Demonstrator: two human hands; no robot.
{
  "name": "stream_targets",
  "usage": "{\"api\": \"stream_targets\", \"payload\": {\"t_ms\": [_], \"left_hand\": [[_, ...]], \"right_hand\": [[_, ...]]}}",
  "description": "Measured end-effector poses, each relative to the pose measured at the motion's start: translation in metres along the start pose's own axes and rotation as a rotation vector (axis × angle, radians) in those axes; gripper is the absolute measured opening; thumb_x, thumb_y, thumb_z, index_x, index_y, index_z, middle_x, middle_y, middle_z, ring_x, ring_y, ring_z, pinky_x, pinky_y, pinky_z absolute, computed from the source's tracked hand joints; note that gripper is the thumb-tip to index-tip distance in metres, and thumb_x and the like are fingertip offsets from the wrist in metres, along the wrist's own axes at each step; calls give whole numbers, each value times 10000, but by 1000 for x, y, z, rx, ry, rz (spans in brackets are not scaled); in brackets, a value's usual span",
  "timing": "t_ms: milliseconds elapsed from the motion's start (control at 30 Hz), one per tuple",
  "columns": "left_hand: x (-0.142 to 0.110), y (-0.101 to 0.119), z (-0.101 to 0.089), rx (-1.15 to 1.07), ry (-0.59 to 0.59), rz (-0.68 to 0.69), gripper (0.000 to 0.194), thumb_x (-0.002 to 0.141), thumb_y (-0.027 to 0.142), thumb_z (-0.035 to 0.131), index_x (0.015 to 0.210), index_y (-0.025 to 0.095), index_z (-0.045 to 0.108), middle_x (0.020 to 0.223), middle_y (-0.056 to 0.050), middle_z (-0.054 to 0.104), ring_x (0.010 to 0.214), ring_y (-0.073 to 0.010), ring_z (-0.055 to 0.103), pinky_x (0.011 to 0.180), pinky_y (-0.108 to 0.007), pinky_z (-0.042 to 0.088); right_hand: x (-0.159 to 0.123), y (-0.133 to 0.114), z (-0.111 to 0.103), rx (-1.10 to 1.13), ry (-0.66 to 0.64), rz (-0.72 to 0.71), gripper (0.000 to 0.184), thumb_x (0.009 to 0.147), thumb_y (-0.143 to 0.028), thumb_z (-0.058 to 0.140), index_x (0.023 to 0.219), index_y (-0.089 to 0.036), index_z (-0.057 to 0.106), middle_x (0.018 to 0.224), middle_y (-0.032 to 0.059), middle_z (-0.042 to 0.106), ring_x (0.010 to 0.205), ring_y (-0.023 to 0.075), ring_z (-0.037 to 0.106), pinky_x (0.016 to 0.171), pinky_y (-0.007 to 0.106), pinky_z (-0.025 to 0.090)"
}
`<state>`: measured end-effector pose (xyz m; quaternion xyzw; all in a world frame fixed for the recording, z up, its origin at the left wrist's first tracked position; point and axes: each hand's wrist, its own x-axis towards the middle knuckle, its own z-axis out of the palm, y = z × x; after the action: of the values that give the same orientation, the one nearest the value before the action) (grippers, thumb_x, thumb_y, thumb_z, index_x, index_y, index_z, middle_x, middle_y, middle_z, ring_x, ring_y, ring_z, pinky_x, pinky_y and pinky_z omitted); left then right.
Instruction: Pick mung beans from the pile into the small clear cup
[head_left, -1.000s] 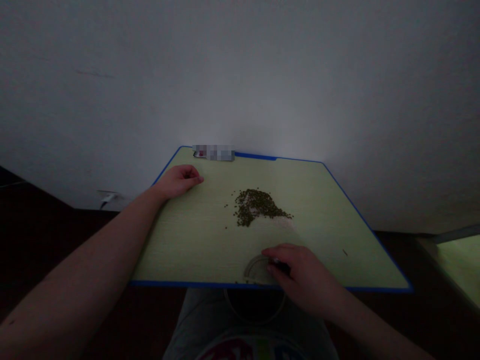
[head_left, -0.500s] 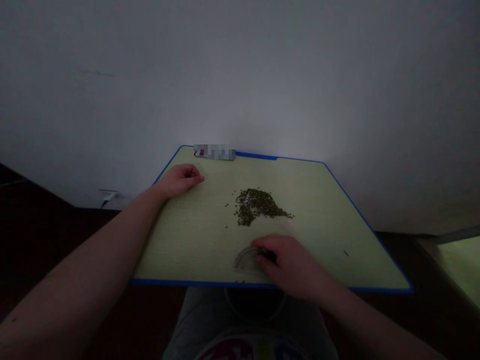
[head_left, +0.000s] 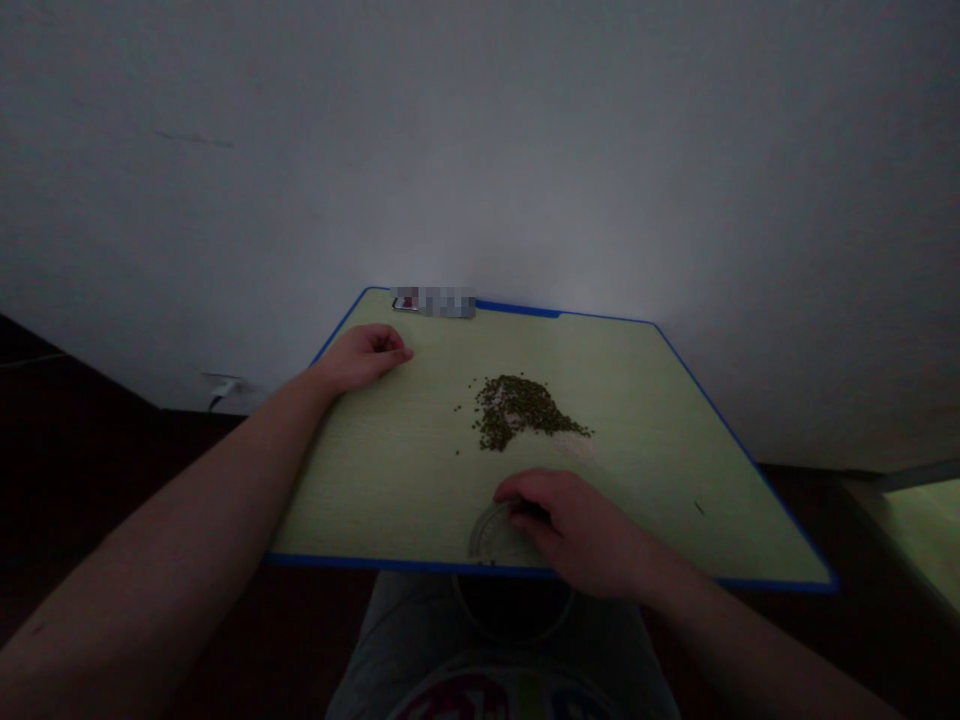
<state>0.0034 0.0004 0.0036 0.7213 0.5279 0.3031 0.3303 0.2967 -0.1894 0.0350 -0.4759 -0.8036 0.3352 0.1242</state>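
- Small greenish-brown grains (head_left: 529,405) lie loosely heaped, some scattered toward nine o'clock.
- Clear, curved-edged piece (head_left: 493,535), partly hidden, sits at six o'clock from them.

Single head-worn view, from near above the table (head_left: 645,420), facing forward and down, wall (head_left: 525,150) beyond

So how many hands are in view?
2: the left hand at the far left of the table, the right hand near its front edge, gripping a clear curved piece. None seem hidden.

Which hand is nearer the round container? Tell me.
Right. The right hand is by the table's near edge, close to the container; the left hand lies toward the far left corner, farther away.
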Motion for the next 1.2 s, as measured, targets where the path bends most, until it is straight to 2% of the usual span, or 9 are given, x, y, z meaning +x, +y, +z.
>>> {"api": "stream_targets", "payload": {"t_ms": [833,1033,1200], "left_hand": [[0,1,0,-12,1,-16,257,677,419,657,672,185,549,518,44,472,493,-91,400,495,-241,318],[-2,3,0,-21,2,-28,252,669,407,661,665,184,545,517,43,473,489,-88,400,488,-238,314],[-1,2,0,-14,10,-20,243,676,402,658,675,180,557,531,40,480,492,-89,409,492,-239,322]], "right_hand": [[-34,23,-9,82,63,114,246,849,-139,530,1038,-215,669,1016,46,710,931,197,641,826,334,491],[-30,24,-19,152,9,115,215,822,-119,534,964,-209,667,953,27,710,873,181,645,794,316,495],[-18,18,-16,132,25,68,227,815,-111,543,969,-215,673,948,16,713,872,170,645,788,304,488]]}}
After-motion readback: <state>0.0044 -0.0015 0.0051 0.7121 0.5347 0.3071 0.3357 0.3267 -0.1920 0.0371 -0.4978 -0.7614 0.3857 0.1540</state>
